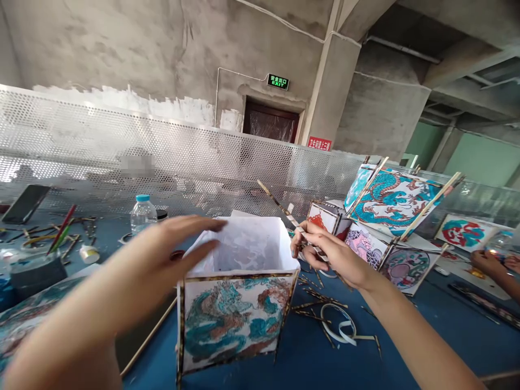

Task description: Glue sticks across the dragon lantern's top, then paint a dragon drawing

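A square paper lantern box [238,319] with a teal and brown dragon painted on its front stands on the blue table [309,357] right before me. My left hand [179,246] reaches over its left rim, fingers stretched out and touching the white paper wall. My right hand [329,252] hovers at the box's right rim, pinched on a thin patterned stick [280,207] that slants up to the left.
Finished dragon lanterns [392,203] are stacked at the right, loose sticks and a white strip [339,327] below them. Another person's hands [493,262] work at the far right. A water bottle [143,214], pencils and a phone [26,203] lie at the left before a perforated metal screen.
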The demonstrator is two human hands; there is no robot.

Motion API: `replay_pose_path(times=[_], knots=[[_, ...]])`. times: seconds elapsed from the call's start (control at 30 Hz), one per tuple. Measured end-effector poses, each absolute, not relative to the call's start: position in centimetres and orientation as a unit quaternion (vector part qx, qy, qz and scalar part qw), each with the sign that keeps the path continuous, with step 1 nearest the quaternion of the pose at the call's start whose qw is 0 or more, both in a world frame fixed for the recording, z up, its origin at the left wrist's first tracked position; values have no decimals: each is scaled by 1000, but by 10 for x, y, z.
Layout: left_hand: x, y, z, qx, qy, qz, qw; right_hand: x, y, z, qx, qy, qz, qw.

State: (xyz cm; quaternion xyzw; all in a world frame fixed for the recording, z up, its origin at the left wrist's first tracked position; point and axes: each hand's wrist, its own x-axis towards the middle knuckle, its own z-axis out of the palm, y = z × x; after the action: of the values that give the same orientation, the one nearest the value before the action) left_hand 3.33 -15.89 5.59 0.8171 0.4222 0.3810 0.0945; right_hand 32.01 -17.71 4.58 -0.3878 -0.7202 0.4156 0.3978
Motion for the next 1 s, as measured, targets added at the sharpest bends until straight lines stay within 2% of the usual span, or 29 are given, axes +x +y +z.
replay_pose_path(times=[0.07, 0.2, 0.43, 0.6, 1.0], knots=[[73, -177, 42, 838, 405, 364, 34, 321, -180, 45, -370, -725, 421, 400], [129, -185, 17, 876, 386, 290, -8, 323, -183, 42, -361, -732, 441, 374], [142, -189, 17, 883, 377, 257, -110, 318, -180, 24, -310, -688, 527, 391], [147, -194, 15, 884, 364, 263, -128, 310, -180, 24, -356, -648, 532, 413], [144, -189, 13, 884, 352, 282, -120, 317, -185, 42, -384, -660, 544, 349]])
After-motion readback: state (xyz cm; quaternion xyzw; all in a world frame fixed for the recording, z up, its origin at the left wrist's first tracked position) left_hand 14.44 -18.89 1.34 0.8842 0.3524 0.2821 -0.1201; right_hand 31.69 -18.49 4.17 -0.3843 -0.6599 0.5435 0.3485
